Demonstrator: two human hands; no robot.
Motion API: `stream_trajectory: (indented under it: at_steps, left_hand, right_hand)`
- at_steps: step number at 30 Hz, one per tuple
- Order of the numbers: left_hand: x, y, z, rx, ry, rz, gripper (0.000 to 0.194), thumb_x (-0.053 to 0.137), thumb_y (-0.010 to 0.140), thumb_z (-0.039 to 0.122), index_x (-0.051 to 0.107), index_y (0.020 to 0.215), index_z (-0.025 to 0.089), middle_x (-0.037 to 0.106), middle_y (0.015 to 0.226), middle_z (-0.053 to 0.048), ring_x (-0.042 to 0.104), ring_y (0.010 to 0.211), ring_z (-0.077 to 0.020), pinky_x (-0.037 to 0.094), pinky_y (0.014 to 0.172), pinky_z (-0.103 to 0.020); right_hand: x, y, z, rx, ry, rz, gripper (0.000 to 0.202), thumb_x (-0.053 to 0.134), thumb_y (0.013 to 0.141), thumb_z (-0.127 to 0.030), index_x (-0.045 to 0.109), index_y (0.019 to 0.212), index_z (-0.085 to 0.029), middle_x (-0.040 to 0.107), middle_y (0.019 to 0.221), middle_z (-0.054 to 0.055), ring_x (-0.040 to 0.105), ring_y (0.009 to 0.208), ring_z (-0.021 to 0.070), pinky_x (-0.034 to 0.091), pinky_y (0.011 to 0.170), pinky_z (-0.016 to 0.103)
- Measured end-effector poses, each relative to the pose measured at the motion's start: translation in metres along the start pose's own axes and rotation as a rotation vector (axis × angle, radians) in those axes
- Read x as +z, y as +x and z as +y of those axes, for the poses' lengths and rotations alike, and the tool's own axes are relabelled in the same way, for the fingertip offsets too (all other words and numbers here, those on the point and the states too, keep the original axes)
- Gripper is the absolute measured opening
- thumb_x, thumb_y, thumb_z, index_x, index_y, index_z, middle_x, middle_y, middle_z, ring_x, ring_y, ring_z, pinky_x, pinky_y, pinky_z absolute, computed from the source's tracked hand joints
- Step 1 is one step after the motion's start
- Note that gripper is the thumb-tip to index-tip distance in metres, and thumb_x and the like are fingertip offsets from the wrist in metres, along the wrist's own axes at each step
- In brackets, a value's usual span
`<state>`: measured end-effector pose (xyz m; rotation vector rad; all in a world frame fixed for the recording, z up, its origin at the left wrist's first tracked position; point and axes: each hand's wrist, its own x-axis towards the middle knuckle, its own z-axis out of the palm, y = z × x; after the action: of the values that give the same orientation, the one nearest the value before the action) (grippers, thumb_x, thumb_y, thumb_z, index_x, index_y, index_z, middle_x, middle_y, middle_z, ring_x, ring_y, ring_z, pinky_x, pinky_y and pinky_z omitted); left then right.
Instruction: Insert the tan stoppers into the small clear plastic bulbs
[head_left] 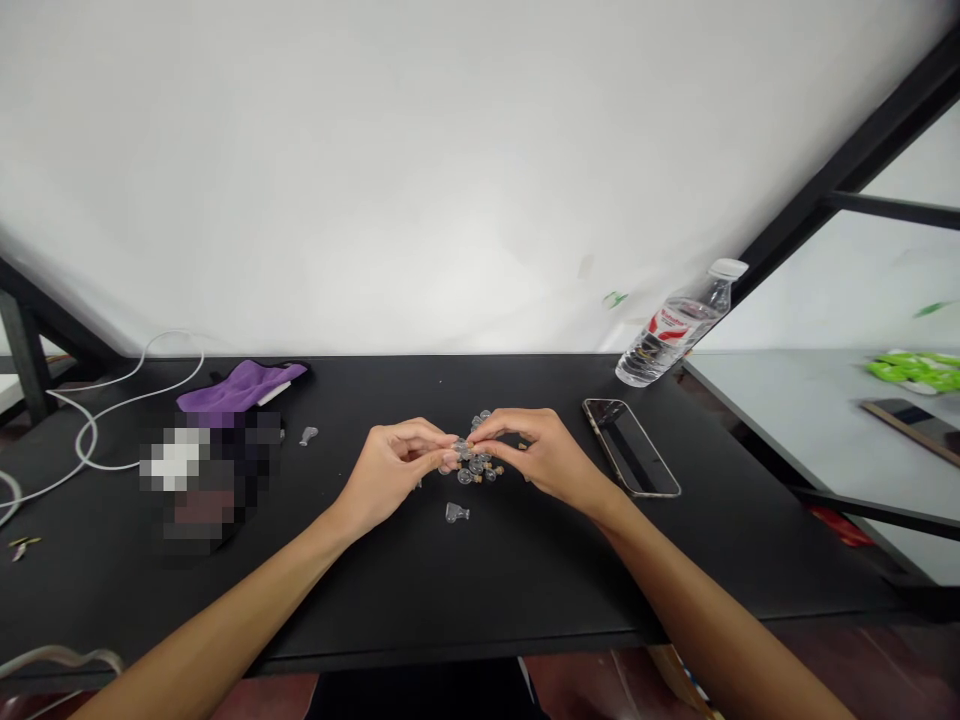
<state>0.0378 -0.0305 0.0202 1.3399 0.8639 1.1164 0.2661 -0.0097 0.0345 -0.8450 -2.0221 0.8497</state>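
Between my two hands is a tiny clear glass bottle (463, 450), held just above the black table. My left hand (394, 462) is closed round the bottle's left side. The fingertips of my right hand (536, 450) pinch its right end, where a bit of brown cork seems to show. Beneath and behind my fingers lies a cluster of similar glass bottles (477, 464), several with cork stoppers (489, 467); my hands partly cover it. Nearer to me a glass bottle without a cork (457, 512) lies on its side. Another small glass bottle (308, 435) rests off to the left.
A phone (631, 447) lies to the right on the black table (480, 590), with a water bottle (679, 325) behind it. At the left are a purple cloth pouch (244, 388), a blurred-out patch and a looping white cable (94, 430). Black metal bars (840, 150) frame the right side.
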Motion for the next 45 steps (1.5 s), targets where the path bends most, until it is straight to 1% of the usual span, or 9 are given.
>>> stream_trajectory:
  at_steps: [13,19,23,28,33,36,38,40,45]
  left_hand:
    - [0.001,0.0,-0.004,0.101,0.019,0.07,0.025,0.086,0.079,0.037,0.082,0.093,0.016,0.073,0.089,-0.007,0.075,0.077,-0.0197,0.066,0.078,-0.035]
    - [-0.003,0.003,-0.009,0.073,0.048,0.064,0.023,0.086,0.079,0.034,0.082,0.093,0.016,0.073,0.091,-0.006,0.075,0.078,-0.0199,0.063,0.075,-0.033]
    - [-0.007,0.006,-0.016,0.082,0.255,0.035,0.019,0.084,0.082,0.032,0.08,0.093,0.018,0.075,0.094,-0.007,0.073,0.084,-0.0212,0.059,0.078,-0.034]
    - [-0.012,0.008,-0.022,0.231,0.645,-0.025,0.014,0.079,0.087,0.025,0.078,0.101,0.022,0.074,0.089,-0.004,0.066,0.081,-0.0184,0.052,0.076,-0.032]
    - [-0.016,0.009,-0.027,0.259,0.719,-0.1,0.014,0.074,0.092,0.026,0.075,0.106,0.023,0.07,0.098,-0.004,0.064,0.087,-0.0184,0.05,0.079,-0.03]
    - [-0.017,0.007,-0.026,0.308,0.738,-0.128,0.014,0.071,0.095,0.028,0.073,0.109,0.023,0.067,0.106,-0.005,0.063,0.095,-0.0196,0.049,0.085,-0.032]
    - [-0.017,0.005,-0.021,0.355,0.757,-0.145,0.014,0.068,0.097,0.027,0.072,0.109,0.023,0.064,0.106,-0.005,0.061,0.1,-0.0199,0.048,0.09,-0.034]
    - [-0.017,0.002,-0.012,0.385,0.779,-0.222,0.012,0.068,0.097,0.027,0.071,0.107,0.023,0.063,0.103,-0.005,0.06,0.099,-0.0193,0.046,0.095,-0.035]
    - [-0.017,-0.007,0.007,0.322,0.898,-0.561,0.023,0.079,0.088,0.037,0.073,0.106,0.023,0.062,0.104,-0.005,0.054,0.101,-0.0226,0.045,0.096,-0.037]
  right_hand:
    - [0.023,-0.002,0.008,0.201,0.444,0.049,0.025,0.078,0.088,-0.043,0.074,0.086,-0.018,0.075,0.081,0.005,0.074,0.077,0.0204,0.06,0.074,0.033]
    - [0.017,0.0,0.001,0.17,0.226,0.023,0.02,0.07,0.095,-0.038,0.073,0.094,-0.019,0.076,0.088,0.006,0.073,0.085,0.0211,0.058,0.079,0.033]
    - [-0.003,0.001,0.008,0.159,-0.004,-0.068,0.018,0.069,0.095,-0.036,0.075,0.1,-0.02,0.076,0.094,0.005,0.069,0.085,0.0195,0.054,0.081,0.032]
    - [-0.041,-0.002,0.02,0.269,-0.225,-0.228,0.023,0.066,0.094,-0.038,0.075,0.094,-0.017,0.069,0.078,0.004,0.059,0.068,0.0164,0.047,0.065,0.029]
    - [-0.065,-0.009,0.029,0.42,-0.173,-0.509,0.031,0.074,0.085,-0.047,0.073,0.09,-0.016,0.065,0.068,0.002,0.058,0.063,0.0169,0.046,0.06,0.028]
    - [-0.066,-0.011,0.031,0.455,-0.147,-0.573,0.036,0.081,0.078,-0.05,0.073,0.087,-0.015,0.064,0.068,0.001,0.059,0.065,0.0169,0.046,0.061,0.027]
    - [-0.064,-0.01,0.03,0.466,-0.144,-0.594,0.035,0.08,0.079,-0.049,0.074,0.087,-0.015,0.065,0.069,0.002,0.058,0.065,0.0165,0.046,0.061,0.027]
    - [-0.063,-0.01,0.027,0.457,-0.147,-0.605,0.031,0.076,0.084,-0.045,0.075,0.088,-0.015,0.066,0.071,0.003,0.058,0.066,0.0163,0.046,0.062,0.027]
    - [-0.061,-0.01,0.017,0.351,-0.121,-0.569,0.017,0.072,0.086,-0.033,0.073,0.086,-0.016,0.073,0.084,0.005,0.062,0.071,0.0168,0.049,0.067,0.029]
